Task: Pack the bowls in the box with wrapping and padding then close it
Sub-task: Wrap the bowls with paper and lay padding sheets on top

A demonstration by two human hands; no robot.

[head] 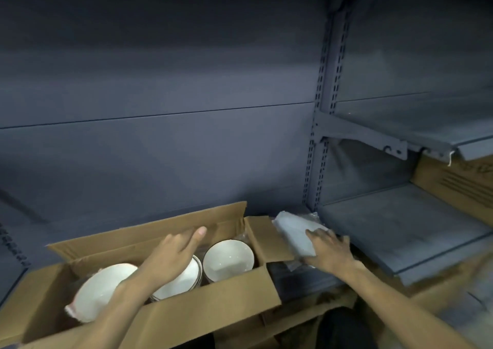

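An open cardboard box (202, 314) lies across the lower left with its flaps up. Inside it sit white bowls: one at the right end (228, 259), a stack in the middle (181, 282) and a wrapped one at the left (104, 287). My left hand (176, 252) hovers over the middle stack with fingers spread, holding nothing. To the right of the box, my right hand (329, 250) grips a pale grey sheet of foam padding (296, 236) resting on the shelf edge.
Dark grey metal shelving (400, 228) fills the right side, with slotted uprights (317, 161). Another cardboard carton (458, 185) stands on the far right shelf. More cardboard lies below the box. A dark back panel fills the view behind.
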